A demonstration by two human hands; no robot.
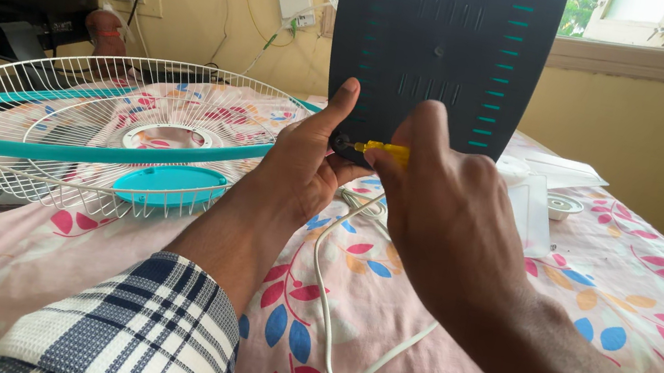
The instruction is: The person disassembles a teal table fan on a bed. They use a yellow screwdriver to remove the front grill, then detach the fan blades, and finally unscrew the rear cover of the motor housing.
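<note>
Above the worktop (650, 308), covered in a pink cloth printed with red, blue and orange leaves, we hold a dark fan base panel (442, 53) upright, its flat face toward us. It is near-black, wide and rounded at the lower edge, with a column of short teal dashes down each side and two groups of narrow slots in the middle. Our left hand (300, 164) grips its lower edge, thumb pressed on the face, fingers closed behind. Our right hand (444, 204) has its fingers closed round a yellow-handled screwdriver (382, 149), whose tip meets the panel's bottom edge just beside the left thumb. A white cord (329, 319) loops across the cloth below our hands. To the left lies a white wire fan guard (93, 122) with a teal rim.
</note>
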